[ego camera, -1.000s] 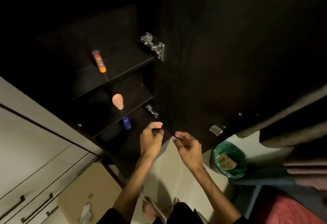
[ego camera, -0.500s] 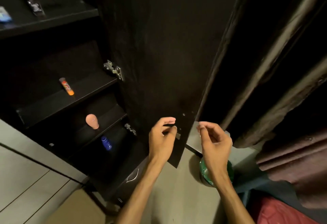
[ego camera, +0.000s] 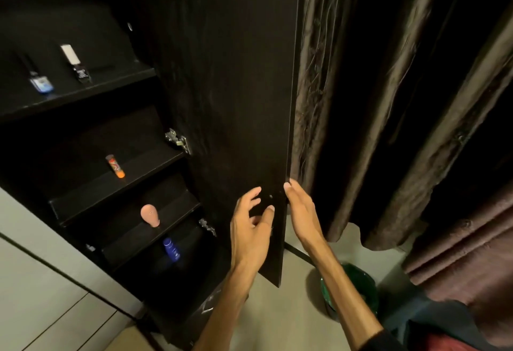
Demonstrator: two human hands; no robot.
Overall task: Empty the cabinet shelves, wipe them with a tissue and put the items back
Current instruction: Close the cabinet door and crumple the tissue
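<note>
Dark wood cabinet door stands open, edge-on toward the camera, both hands at its lower free edge. Left hand on the inner face of the door, fingers spread and loosely bent, thumb tip near a small screw hole; holds nothing, cannot tell if the fingertips press the panel or sit just off it. Right hand on the outer side of the edge, fingers straight, fingertips touching the door edge at about 12 o'clock from the wrist; not curled round anything.

Cabinet shelves sit at 9 to 10 o'clock from the hands, with items on them. Top visible shelf: blue nail polish bottle and dark bottle with white cap, side by side, apart. Next shelf down: orange tube, upright. Below that: pink bulb-shaped item. Lowest: blue roll-on bottle, blurred. Metal hinges where the door meets the cabinet.

Brown curtain at 1 to 3 o'clock, hanging just beside the door. Green bin on the floor at 5 o'clock, partly behind the right forearm. White drawer fronts at 8 o'clock.
</note>
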